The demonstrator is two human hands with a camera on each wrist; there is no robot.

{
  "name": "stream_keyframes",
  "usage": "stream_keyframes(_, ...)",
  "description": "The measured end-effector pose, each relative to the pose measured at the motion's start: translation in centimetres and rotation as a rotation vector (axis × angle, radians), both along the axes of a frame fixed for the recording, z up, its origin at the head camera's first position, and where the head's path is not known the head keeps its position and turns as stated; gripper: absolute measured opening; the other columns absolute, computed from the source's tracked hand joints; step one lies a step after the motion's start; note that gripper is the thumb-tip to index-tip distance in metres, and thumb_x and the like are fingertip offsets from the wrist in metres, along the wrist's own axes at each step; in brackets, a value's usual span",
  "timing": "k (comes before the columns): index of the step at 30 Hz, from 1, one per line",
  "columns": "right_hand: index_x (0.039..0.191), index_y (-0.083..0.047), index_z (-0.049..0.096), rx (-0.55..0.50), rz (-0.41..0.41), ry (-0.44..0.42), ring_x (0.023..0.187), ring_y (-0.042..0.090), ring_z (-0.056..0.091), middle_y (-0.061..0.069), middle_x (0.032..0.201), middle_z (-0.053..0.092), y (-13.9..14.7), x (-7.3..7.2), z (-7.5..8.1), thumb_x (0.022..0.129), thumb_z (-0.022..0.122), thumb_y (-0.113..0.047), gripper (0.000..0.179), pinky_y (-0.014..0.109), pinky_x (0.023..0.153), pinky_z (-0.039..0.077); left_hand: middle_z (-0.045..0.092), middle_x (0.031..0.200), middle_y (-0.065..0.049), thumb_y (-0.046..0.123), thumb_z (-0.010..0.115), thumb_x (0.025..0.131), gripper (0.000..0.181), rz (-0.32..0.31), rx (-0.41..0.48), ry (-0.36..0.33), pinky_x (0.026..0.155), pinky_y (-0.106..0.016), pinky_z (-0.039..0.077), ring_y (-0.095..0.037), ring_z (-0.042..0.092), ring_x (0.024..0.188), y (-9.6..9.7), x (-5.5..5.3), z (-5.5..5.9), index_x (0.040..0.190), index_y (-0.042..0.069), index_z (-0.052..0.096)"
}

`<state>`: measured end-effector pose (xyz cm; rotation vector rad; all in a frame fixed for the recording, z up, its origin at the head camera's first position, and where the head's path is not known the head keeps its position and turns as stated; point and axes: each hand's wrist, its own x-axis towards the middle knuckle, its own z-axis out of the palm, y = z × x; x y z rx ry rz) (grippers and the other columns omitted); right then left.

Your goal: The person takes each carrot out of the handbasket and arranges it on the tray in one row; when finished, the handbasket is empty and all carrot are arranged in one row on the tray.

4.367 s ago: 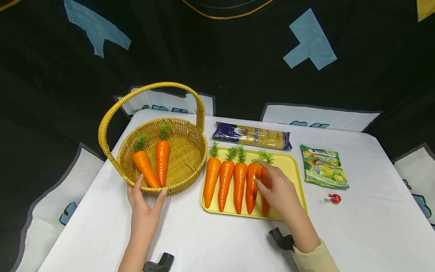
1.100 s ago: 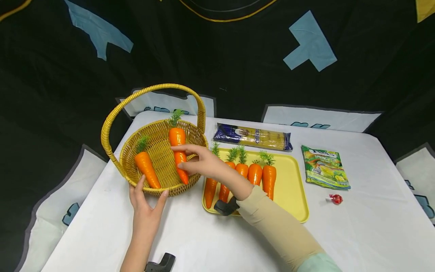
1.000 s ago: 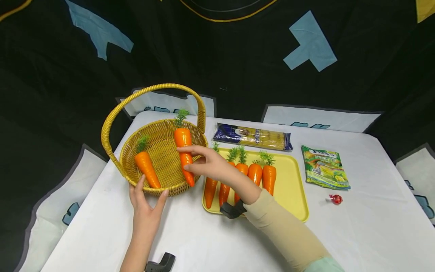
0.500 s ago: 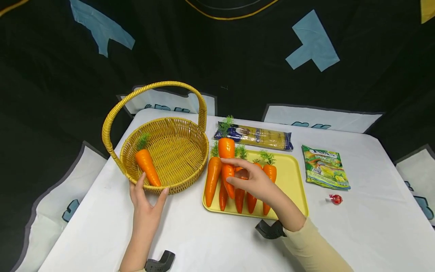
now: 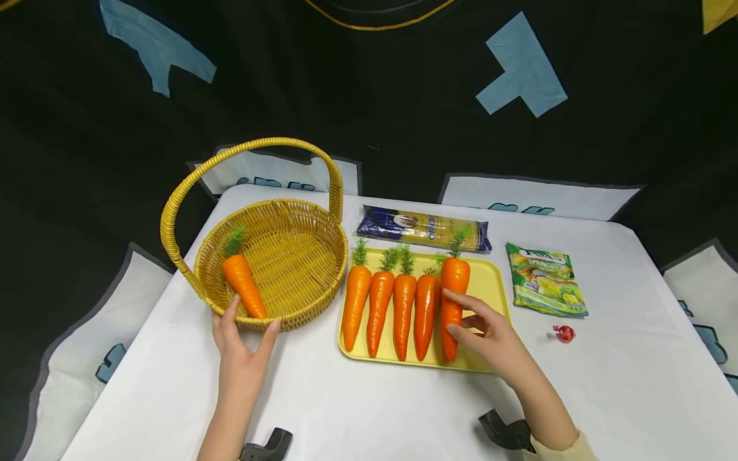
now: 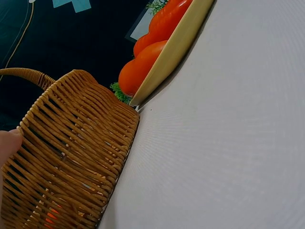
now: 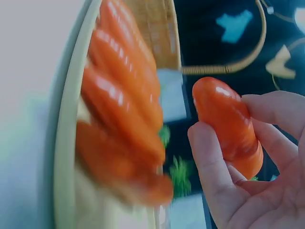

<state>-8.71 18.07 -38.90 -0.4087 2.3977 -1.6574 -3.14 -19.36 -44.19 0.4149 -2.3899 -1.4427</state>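
A yellow wicker basket (image 5: 296, 266) with a tall handle stands at the left, one carrot (image 5: 245, 285) lying inside. My left hand (image 5: 242, 365) holds its near rim, with fingertips over the edge; the left wrist view shows a fingertip on the woven side (image 6: 71, 143). My right hand (image 5: 490, 336) pinches a carrot (image 5: 455, 275) between thumb and fingers over the right part of the yellow tray (image 5: 490, 275). In the right wrist view this carrot (image 7: 224, 119) is apart from the row on the tray. Several carrots (image 5: 380, 314) lie there side by side, green tops away from me; one is mostly hidden beneath the held carrot.
Behind the tray lies a blue and yellow pasta packet (image 5: 423, 228). A green sweets bag (image 5: 544, 282) and a red lollipop (image 5: 564, 333) lie to its right. The white tabletop (image 5: 369, 416) ends at a dark cloth backdrop (image 5: 403, 115).
My right hand took a carrot out of the basket and carried it right, across the tray to its right end. One carrot stays in the basket. My left hand stays at the rim.
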Motion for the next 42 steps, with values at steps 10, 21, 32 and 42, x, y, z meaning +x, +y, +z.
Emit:
stream_keyframes(10, 0.142, -0.015, 0.049, 0.268, -0.168, -0.03, 0.093, 0.028, 0.059, 0.017, 0.132, 0.051, 2.9, 0.4, -1.6, 0.092, 0.066, -0.011, 0.053, 0.032, 0.073, 0.051, -0.015, 0.159, -0.009, 0.022, 0.069, 0.091, 0.084, -0.002, 0.004, 0.034, 0.106, -0.066, 0.014, -0.035, 0.001, 0.143, -0.1, -0.2, -0.3, 0.154, 0.019, 0.013)
stream_keyframes(21, 0.139, -0.015, 0.053, 0.457, -0.193, -0.065, 0.081, 0.023, 0.052, 0.018, 0.121, 0.053, 2.1, 0.1, -2.1, 0.09, 0.067, -0.012, 0.052, 0.032, 0.06, 0.046, -0.015, 0.158, -0.008, 0.02, 0.07, 0.09, 0.085, -0.007, 0.015, 0.049, 0.107, -0.066, 0.011, -0.032, -0.001, 0.144, -0.1, -0.3, -0.4, 0.154, 0.018, 0.014)
stream_keyframes(32, 0.132, -0.013, 0.06, 0.603, -0.201, -0.005, 0.078, 0.023, 0.05, 0.016, 0.111, 0.058, 1.5, 0.1, -2.3, 0.089, 0.067, -0.015, 0.045, 0.032, 0.061, 0.042, -0.014, 0.158, -0.008, 0.021, 0.069, 0.09, 0.085, -0.004, 0.015, 0.043, 0.108, -0.063, 0.011, -0.032, -0.002, 0.144, -0.1, -0.3, -0.3, 0.154, 0.018, 0.014)
stream_keyframes(42, 0.128, -0.01, 0.064, 0.696, -0.197, 0.051, 0.075, 0.023, 0.05, 0.017, 0.111, 0.061, 1.0, 0.3, -2.5, 0.088, 0.067, -0.014, 0.04, 0.034, 0.062, 0.041, -0.015, 0.159, -0.007, 0.025, 0.069, 0.09, 0.085, -0.007, 0.011, 0.019, 0.107, -0.064, 0.013, -0.033, 0.0, 0.144, -0.1, -0.2, -0.3, 0.154, 0.017, 0.013)
